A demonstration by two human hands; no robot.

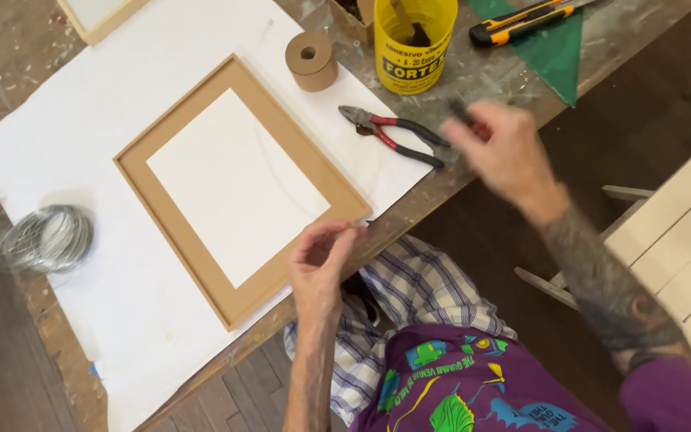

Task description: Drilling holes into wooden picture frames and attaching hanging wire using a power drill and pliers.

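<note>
A brown picture frame [165, 212] lies face down on white paper [81, 128] on the workbench. My left hand [319, 260] hovers at the frame's near right corner with fingers curled and pinched; whether something small is between them cannot be made out. My right hand [501, 148] is blurred above the bench's right edge, just right of the red-handled pliers [393, 134]. It appears to grip a small dark tool with a red part near the fingers. A thin wire seems to cross the frame's white backing [233, 184].
A coil of grey wire [45, 238] sits at the left. A roll of brown tape [311, 60], a yellow tub with a brush [413, 44] and a yellow-black utility knife [521, 20] lie at the back. A white slatted chair [673, 240] stands at the right.
</note>
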